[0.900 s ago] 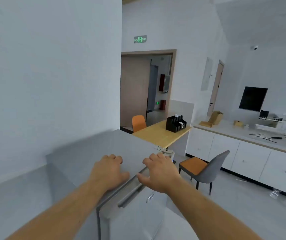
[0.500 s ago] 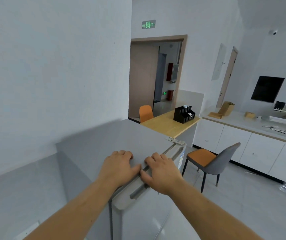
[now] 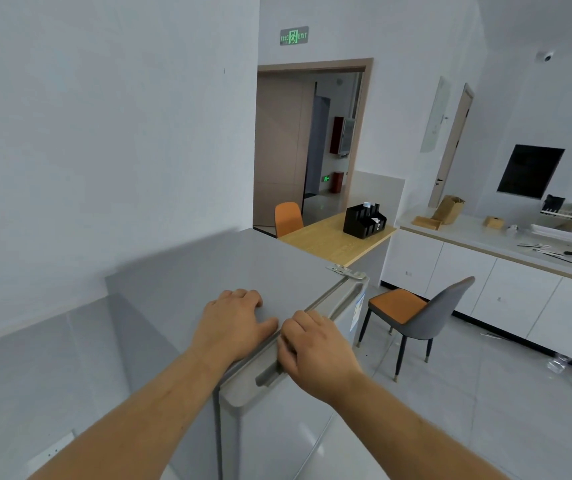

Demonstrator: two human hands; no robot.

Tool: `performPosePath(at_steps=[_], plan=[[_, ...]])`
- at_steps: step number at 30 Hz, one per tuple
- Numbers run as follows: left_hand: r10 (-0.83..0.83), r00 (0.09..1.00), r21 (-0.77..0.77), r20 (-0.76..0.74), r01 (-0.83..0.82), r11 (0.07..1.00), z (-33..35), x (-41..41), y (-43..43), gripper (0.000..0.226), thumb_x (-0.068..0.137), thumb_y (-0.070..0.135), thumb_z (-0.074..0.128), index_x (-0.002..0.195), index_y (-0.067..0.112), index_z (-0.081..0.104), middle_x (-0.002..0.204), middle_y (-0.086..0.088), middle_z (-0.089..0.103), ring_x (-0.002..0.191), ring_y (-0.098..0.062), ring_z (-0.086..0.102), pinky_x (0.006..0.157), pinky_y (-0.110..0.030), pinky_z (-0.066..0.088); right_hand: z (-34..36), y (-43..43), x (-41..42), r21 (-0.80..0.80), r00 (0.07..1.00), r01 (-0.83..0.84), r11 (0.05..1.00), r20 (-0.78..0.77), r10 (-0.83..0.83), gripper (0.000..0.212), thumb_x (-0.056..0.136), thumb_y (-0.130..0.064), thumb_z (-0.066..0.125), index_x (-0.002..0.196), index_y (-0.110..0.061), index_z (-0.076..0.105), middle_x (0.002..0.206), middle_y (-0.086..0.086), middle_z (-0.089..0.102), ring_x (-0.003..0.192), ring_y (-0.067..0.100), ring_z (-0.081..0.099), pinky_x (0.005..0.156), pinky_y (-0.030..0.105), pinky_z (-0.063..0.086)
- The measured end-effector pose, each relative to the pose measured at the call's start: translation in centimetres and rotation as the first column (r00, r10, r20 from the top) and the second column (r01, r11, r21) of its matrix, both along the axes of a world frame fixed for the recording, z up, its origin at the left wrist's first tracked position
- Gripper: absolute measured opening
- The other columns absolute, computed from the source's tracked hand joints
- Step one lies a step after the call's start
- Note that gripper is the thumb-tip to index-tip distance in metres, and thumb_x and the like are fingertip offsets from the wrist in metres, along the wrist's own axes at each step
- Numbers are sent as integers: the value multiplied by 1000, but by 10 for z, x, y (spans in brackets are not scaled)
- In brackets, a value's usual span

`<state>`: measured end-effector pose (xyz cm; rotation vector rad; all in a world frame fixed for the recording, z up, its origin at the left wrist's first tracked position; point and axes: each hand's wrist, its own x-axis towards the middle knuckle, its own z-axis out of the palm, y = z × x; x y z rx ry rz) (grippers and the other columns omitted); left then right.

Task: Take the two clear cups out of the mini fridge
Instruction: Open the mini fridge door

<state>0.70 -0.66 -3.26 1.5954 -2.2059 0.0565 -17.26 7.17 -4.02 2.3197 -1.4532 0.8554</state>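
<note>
The grey mini fridge (image 3: 229, 265) stands against the wall right in front of me. Its door (image 3: 277, 427) sits against the body, hinged at the far right corner. My left hand (image 3: 234, 323) lies flat on the fridge top near the front edge, holding nothing. My right hand (image 3: 315, 351) is just beside it on the door's top edge, with fingers curled into the handle recess (image 3: 269, 374). The inside of the fridge is hidden, and no clear cups are visible.
A grey chair with an orange seat (image 3: 416, 317) stands on the tiled floor just right of the fridge. Behind are a wooden table (image 3: 333, 237) with a black organiser (image 3: 364, 220), and a white counter with cabinets (image 3: 502, 282) along the right wall.
The gap between the door's top edge and the fridge body has narrowed, and my right hand has come up beside my left. The view has shifted closer.
</note>
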Motion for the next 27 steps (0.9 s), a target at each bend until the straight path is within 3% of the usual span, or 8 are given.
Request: performPosePath(at_steps=[3, 6, 15, 27], plan=[[-5, 1000, -3, -2, 5, 1000, 0, -1, 0, 59, 83, 73, 41, 119, 31, 59, 119, 6, 65, 108, -16, 54, 90, -39, 49, -4, 7, -2, 11, 998, -54, 999, -19, 54, 25, 99, -26, 53, 76, -17, 52, 74, -2, 48, 68, 13, 36, 66, 27, 36], [-4, 1000, -4, -4, 4, 1000, 1, -2, 0, 56, 82, 71, 41, 117, 31, 59, 117, 6, 65, 104, -16, 54, 89, -40, 50, -8, 15, -4, 83, 998, -56, 995, 32, 53, 30, 101, -30, 50, 73, -20, 52, 71, -4, 45, 65, 14, 40, 63, 28, 39], [-6, 1000, -1, -24, 6, 1000, -3, -1, -2, 58, 82, 73, 40, 118, 32, 59, 116, 7, 66, 103, -15, 55, 88, -38, 51, -9, 24, -5, 218, 999, -20, 976, 39, 12, 32, 104, -38, 43, 86, -21, 63, 81, -6, 52, 77, 12, 46, 73, 29, 46], [-5, 999, -4, -39, 5, 1000, -4, 0, -3, 61, 81, 72, 40, 121, 30, 60, 120, 7, 65, 107, -16, 54, 89, -39, 47, -14, 24, -7, 167, 997, -27, 986, 75, 14, 30, 101, -31, 50, 76, -18, 60, 75, -6, 51, 73, 12, 45, 69, 33, 47]])
